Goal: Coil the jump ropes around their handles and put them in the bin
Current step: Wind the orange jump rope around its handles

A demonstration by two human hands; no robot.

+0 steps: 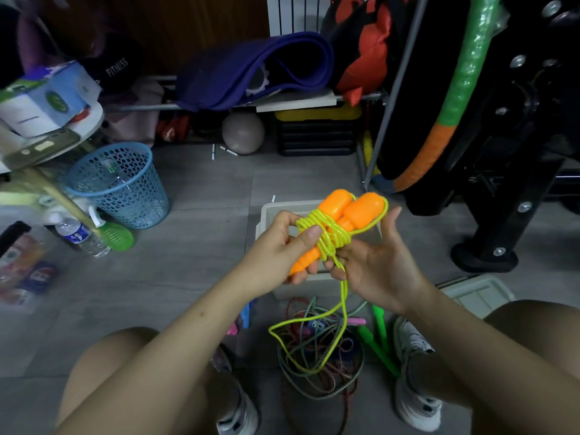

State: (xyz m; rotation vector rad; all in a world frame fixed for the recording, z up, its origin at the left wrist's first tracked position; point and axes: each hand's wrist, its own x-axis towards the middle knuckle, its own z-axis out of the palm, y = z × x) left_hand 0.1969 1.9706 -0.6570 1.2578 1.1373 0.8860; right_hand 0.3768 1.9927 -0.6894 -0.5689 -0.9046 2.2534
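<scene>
at frame centre, the left hand (276, 246) grips two orange handles (342, 215) wound with yellow-green rope (326, 237); the right hand (373, 259) pinches its trailing length above the white bin (266, 215).

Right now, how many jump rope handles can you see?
4 plainly: two orange handles side by side in the left hand, and two green handles on the floor by the right shoe. A pink tip in the tangled pile suggests more, partly hidden.

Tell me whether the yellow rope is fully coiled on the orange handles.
Partly coiled. Several loops of the yellow rope wrap the orange handles, but a long slack length hangs to the floor.
</scene>
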